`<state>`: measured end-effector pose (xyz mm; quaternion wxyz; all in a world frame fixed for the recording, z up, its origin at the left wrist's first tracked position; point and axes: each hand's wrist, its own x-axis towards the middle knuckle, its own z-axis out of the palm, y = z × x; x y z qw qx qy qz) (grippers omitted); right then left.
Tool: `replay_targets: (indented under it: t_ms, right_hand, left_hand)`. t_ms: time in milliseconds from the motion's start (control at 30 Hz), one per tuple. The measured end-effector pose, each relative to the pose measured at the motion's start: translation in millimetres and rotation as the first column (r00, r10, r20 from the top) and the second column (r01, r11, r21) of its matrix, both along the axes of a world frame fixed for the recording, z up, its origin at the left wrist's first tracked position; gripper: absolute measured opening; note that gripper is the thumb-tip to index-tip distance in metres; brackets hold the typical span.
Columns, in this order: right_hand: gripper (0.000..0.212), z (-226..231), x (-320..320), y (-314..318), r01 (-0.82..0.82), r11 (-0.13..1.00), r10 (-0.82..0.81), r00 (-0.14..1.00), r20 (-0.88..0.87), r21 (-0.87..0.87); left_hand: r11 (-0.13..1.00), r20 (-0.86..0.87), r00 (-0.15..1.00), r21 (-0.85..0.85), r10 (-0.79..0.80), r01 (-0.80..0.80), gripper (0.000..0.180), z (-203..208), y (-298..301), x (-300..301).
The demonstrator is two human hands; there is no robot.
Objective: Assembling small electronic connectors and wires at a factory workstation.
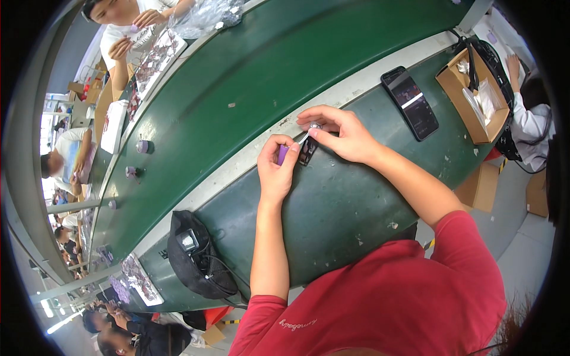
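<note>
My left hand [276, 169] is closed around a small purple plastic piece [282, 155], pinched between thumb and fingers. To its right my right hand [344, 135] curls over a small silvery part [315, 126], its thumb and fingers closed on it. A thin pale strip [303, 139] runs between the two hands; which part it belongs to I cannot tell. Just under the hands a small dark, glossy item [308, 152] lies on the green worktop [350, 202], partly covered by the fingers.
A black phone [409, 102] with its screen lit and an open cardboard box [475, 98] of plastic bags are at right. A black pouch [199, 255] with a cable lies at left. Purple parts [142, 146] stand on the green conveyor belt [237, 89]. Co-workers [136, 29] sit across it.
</note>
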<state>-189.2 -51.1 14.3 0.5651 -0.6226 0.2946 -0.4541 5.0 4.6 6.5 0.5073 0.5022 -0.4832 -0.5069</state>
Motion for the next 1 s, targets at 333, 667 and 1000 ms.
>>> replay_targets:
  t_ms: [333,667,1000]
  right_hand:
    - [0.025,-6,-3,-4,0.029,0.946,0.006,0.994,-0.105,0.322]
    - [0.021,-9,-5,-6,-0.048,0.919,0.067,0.997,-0.035,0.391]
    - [0.019,3,-4,0,0.219,0.976,-0.217,0.972,-0.086,0.014]
  left_hand:
    - [0.998,0.040,0.999,-0.063,0.032,-0.029,0.010,-1,-1,-3]
    - [0.998,-0.006,1.000,-0.059,0.030,-0.031,0.009,5,1,-7]
    - [0.989,0.257,0.956,-0.070,0.140,-0.126,0.013,2,0,-16]
